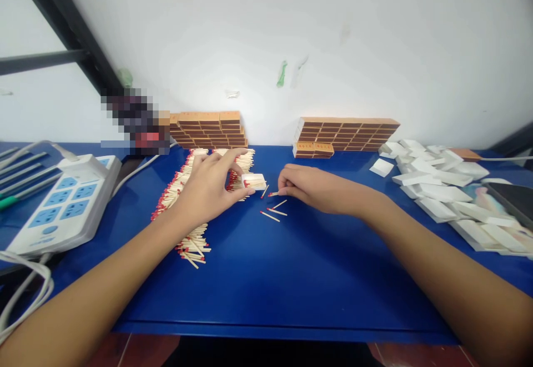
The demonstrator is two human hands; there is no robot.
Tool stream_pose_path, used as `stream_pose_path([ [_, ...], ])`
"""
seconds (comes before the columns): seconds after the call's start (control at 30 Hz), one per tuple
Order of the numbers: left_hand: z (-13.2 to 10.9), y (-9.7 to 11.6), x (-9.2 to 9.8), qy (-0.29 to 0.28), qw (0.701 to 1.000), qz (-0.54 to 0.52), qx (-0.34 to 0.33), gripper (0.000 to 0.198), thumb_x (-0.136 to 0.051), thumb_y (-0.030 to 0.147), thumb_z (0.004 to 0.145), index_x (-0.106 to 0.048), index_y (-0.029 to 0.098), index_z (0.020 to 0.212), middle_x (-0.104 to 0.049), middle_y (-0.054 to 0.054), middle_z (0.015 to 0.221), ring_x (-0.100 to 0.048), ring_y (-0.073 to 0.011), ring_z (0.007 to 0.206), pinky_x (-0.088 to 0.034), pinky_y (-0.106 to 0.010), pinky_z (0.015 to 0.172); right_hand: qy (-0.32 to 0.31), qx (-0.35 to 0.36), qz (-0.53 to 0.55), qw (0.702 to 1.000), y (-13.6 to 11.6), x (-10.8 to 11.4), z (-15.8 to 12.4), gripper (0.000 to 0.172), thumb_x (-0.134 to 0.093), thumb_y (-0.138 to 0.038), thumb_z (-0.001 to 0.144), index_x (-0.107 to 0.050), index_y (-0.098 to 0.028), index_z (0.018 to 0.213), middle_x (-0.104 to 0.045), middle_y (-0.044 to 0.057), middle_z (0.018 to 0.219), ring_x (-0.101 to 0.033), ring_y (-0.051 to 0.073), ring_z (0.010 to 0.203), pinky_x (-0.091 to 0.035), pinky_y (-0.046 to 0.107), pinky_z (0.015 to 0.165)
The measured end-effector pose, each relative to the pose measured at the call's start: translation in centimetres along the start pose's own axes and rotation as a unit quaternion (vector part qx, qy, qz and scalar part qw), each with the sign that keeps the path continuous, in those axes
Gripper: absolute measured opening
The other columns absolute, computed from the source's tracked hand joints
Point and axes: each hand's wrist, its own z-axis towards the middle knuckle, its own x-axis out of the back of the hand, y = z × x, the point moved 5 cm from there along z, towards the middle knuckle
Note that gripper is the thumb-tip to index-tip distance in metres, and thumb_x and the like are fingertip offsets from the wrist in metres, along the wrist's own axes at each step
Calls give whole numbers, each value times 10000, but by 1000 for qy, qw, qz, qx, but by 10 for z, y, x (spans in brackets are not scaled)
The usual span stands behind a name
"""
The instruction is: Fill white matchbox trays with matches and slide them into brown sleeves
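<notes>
My left hand grips a small white matchbox tray between thumb and fingers, and a few red-tipped matches lie inside it. Close by on the right, my right hand pinches a match by its plain end, the red head pointing left toward the tray. Several loose matches lie on the blue table just below the hands. Beneath and behind my left hand spreads a large heap of red-headed matches, partly hidden by the hand and forearm.
Stacked matchboxes stand against the wall at left, with another stack right of centre. White empty trays are piled at right beside a dark phone-like object. A power strip with cables occupies the left.
</notes>
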Motion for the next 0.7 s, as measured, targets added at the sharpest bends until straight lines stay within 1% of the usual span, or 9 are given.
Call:
stream_pose_path([
  [0.07, 0, 0, -1, -4, 1000, -1, -1, 678, -855, 383, 878, -505, 270, 1447, -803, -13, 1107, -684, -284, 1098, -354, -442, 1071, 19, 2, 9, 1000, -3, 5, -1, 205, -490, -361, 1056, -596, -209, 968, -650, 82, 1050, -574, 207, 865, -431, 340, 770],
  [0.13, -1, 0, -3, -6, 1000, -3, -3, 696, -853, 406, 879, -498, 274, 1462, -803, -17, 1119, -679, -291, 1115, -355, -446, 1069, 52, 6, 21, 998, -6, 7, 0, 217, -483, -374, 1064, -583, -211, 960, -642, 76, 1035, -558, 201, 847, -421, 335, 752],
  [0.27, -4, 7, -9, -14, 999, -25, -27, 735, -859, 443, 868, -488, 284, 1482, -804, -18, 1139, -680, -288, 1144, -346, -450, 1105, 125, 6, 31, 992, -16, 0, 5, 157, -499, -321, 1060, -583, -209, 989, -624, 63, 1029, -544, 187, 832, -407, 325, 749],
  [0.33, -6, 11, -11, -18, 998, -36, -44, 729, -855, 430, 875, -481, 287, 1484, -802, -8, 1138, -675, -272, 1167, -334, -437, 1125, 133, 6, 20, 991, -21, -5, 7, 119, -511, -267, 1047, -598, -204, 995, -611, 56, 1024, -535, 178, 815, -400, 323, 750],
  [0.4, -7, 13, -11, -18, 998, -35, -48, 715, -844, 423, 888, -475, 289, 1486, -799, -1, 1142, -671, -263, 1173, -331, -432, 1123, 139, 14, 8, 990, -24, -5, 7, 118, -517, -240, 1040, -617, -199, 993, -598, 52, 1006, -527, 174, 803, -392, 322, 748],
  [0.53, -3, 8, -5, -6, 1000, -11, -14, 691, -835, 432, 890, -492, 285, 1471, -804, -17, 1146, -673, -289, 1160, -343, -448, 1079, 178, 33, 4, 983, -15, 5, 7, 158, -532, -278, 1048, -648, -194, 983, -585, 44, 928, -534, 182, 816, -387, 316, 744],
  [0.6, -1, 4, 1, 9, 1000, 2, 5, 654, -829, 410, 897, -507, 276, 1449, -806, -24, 1145, -665, -302, 1181, -342, -451, 1071, 169, 38, 10, 985, -6, 3, 10, 152, -547, -282, 1042, -669, -196, 1016, -579, 41, 926, -537, 182, 815, -393, 312, 747],
  [0.7, 1, 0, 6, 26, 999, 16, 24, 619, -820, 405, 904, -518, 266, 1427, -808, -22, 1121, -659, -312, 1188, -336, -457, 1073, 118, 49, 26, 991, 2, -10, 16, 153, -576, -290, 1030, -679, -212, 1112, -573, 48, 1013, -545, 178, 837, -412, 305, 762],
])
